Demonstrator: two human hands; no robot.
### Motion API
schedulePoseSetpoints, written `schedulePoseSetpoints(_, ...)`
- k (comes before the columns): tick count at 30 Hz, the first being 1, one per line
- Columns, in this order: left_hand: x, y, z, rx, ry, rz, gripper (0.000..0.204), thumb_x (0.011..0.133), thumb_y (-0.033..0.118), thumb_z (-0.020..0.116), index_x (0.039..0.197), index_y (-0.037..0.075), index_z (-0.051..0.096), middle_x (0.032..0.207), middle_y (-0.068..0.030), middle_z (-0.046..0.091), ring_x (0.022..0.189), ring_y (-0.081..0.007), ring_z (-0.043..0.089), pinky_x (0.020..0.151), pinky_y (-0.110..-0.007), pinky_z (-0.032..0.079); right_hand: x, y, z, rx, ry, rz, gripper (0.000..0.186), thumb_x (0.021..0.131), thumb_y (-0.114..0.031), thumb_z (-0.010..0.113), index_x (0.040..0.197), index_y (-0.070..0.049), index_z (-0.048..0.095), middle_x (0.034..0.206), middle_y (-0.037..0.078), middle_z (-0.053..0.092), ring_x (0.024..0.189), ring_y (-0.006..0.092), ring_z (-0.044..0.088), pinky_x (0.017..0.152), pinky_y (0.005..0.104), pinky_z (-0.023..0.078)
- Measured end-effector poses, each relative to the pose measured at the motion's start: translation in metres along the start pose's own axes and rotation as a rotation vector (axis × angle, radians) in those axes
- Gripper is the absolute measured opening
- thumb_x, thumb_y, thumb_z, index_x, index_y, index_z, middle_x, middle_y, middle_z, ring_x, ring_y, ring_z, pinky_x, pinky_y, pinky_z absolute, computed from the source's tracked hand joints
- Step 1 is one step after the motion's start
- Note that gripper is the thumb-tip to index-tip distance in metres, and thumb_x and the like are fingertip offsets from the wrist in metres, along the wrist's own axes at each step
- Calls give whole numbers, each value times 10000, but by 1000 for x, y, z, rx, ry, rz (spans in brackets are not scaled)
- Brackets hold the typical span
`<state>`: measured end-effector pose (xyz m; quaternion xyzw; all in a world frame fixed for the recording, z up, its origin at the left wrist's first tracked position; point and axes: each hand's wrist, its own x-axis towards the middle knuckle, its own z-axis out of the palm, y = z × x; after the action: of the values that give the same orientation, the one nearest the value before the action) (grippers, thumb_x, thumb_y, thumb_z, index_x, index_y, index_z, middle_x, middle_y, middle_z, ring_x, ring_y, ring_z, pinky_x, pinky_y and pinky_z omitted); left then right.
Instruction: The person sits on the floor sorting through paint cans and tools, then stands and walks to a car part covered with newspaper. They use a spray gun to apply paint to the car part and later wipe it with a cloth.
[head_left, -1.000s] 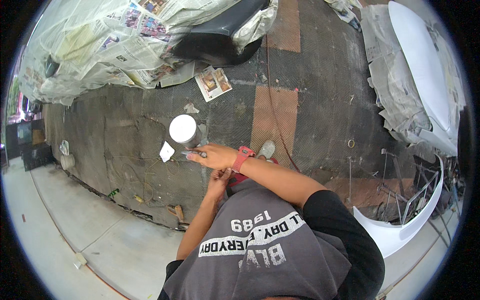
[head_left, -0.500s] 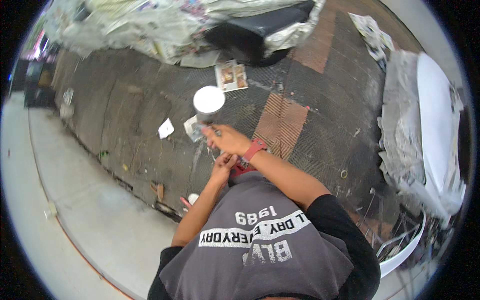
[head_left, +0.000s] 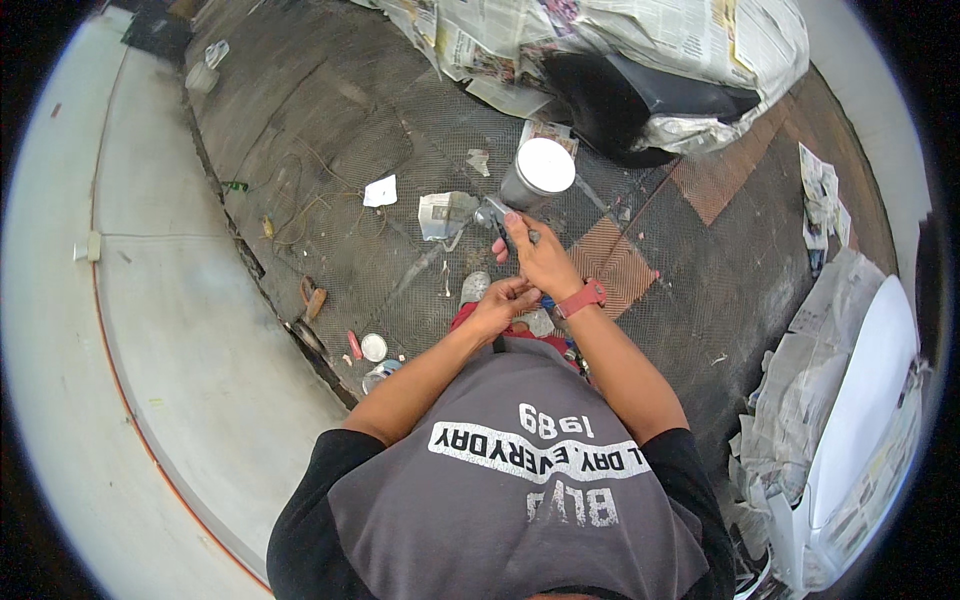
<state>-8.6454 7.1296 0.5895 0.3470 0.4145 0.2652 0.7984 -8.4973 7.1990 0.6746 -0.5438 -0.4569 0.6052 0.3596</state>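
My right hand (head_left: 543, 258) is closed round the grip of a paint spray gun (head_left: 493, 211). On top of the gun stands a grey cup (head_left: 521, 190) with a white lid (head_left: 546, 165), tilted slightly. Just below, my left hand (head_left: 505, 303) has its fingers curled together close under the right palm, at the lower end of the gun's grip. Whatever those fingers pinch is hidden. A blue bit shows beside them, near the red watch (head_left: 582, 299) on my right wrist.
A newspaper-covered shape with a black seat-like part (head_left: 615, 100) stands ahead. Paper-masked white panels (head_left: 865, 385) lie at right. On the dark mesh floor are paper scraps (head_left: 380, 191), a round tin lid (head_left: 374, 347) and a red tube (head_left: 354, 344). A pale wall (head_left: 170, 310) runs along the left.
The whole view has swung, so the covered shape and the spray gun sit farther right and more of the pale wall shows. Both hands stay together at the gun.
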Motion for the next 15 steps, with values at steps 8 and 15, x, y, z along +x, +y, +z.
schedulePoseSetpoints(8, -1, 6, -9, 7, -2, 83, 241, 1097, 164, 666, 1298, 41, 716, 1276, -25, 743, 1134, -92, 668, 1031, -304, 513, 12, -16, 8, -30, -72, -13, 614, 1146, -539, 449, 1264, 16, 684, 883, 86, 735, 776, 137, 686, 544, 287, 527)
schedulePoseSetpoints(15, -2, 8, -19, -12, -9, 104, 368, 1081, 234, 700, 1397, 45, 682, 1323, -20, 731, 1164, -114, 650, 1040, -320, 496, 17, -29, 15, -62, -117, 13, 609, 1149, -531, 446, 1278, 14, 686, 931, 99, 756, 788, 136, 697, 540, 280, 525)
